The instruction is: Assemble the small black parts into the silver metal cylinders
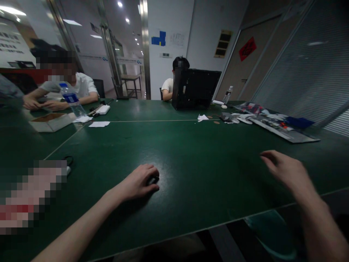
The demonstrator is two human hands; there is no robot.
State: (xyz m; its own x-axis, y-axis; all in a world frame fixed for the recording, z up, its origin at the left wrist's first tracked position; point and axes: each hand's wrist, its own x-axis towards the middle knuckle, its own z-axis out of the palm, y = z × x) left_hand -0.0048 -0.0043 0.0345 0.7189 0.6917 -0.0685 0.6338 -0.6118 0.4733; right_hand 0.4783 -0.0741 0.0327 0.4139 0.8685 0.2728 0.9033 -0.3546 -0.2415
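Note:
On the green table (180,145), my left hand (141,180) rests with its fingers curled and the thumb below them. Between fingers and thumb there is something small and dark, mostly covered, whose kind I cannot make out. My right hand (285,169) is farther right, over the table near its front edge. Its fingers bend loosely inward and stand apart from the thumb; nothing shows in them. No other item lies close to either hand.
A blurred-out flat item (32,196) lies at left. Beyond are an open box (50,123), a water bottle (72,100), white paper (99,124), a black computer case (197,89) and a cluttered board (283,127). Two people sit across the table.

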